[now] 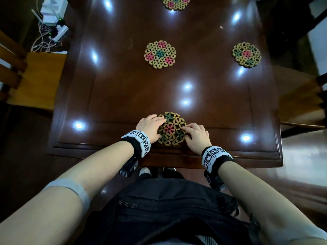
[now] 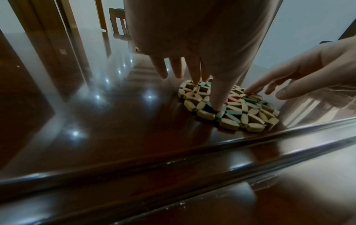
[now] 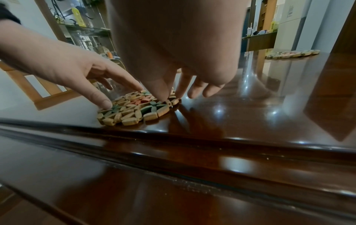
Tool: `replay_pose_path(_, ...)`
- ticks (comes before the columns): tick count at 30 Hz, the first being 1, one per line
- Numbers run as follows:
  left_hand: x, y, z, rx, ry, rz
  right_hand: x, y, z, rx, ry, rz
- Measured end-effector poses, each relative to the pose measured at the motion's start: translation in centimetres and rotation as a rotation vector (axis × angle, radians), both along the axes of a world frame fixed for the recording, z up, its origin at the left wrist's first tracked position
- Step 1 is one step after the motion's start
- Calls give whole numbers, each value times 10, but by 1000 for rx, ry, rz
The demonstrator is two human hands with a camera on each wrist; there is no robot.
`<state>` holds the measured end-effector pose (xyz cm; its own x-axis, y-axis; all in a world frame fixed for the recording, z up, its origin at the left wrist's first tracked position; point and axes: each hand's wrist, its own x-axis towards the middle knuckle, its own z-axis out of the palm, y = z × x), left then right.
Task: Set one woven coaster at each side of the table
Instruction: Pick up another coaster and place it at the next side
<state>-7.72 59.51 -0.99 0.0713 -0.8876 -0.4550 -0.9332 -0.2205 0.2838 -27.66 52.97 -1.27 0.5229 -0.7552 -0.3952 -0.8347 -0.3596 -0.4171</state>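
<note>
Four woven coasters of tan, pink and green beads lie on the dark wooden table (image 1: 123, 96). The near coaster (image 1: 172, 129) (image 2: 240, 112) (image 3: 134, 109) lies flat at the front edge. My left hand (image 1: 152, 125) (image 2: 202, 71) rests straight fingers and thumb on its left part. My right hand (image 1: 194, 134) (image 3: 173, 82) touches its right rim with extended fingers. A second coaster (image 1: 160, 54) lies at the table's middle, a third (image 1: 246, 54) (image 3: 292, 54) near the right edge, and a fourth (image 1: 175, 2) at the far edge, partly cut off.
A wooden chair (image 1: 35, 76) stands at the table's left side and another (image 1: 300, 103) at its right. A power strip with cables (image 1: 53, 32) lies on the floor at the far left. A small speck (image 1: 221, 27) sits on the far tabletop.
</note>
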Motion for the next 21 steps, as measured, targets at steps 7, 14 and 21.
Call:
replay_pose_path(7,3,4,1,-11,18,14,4,4,-1,-13,-12,3)
replay_pose_path(14,7,13,-4,-37,21,-7,7,8,-1,-2,-22,-33)
replay_pose_path(21,7,13,-6,-49,31,-18,6,11,-1,0,4,-27)
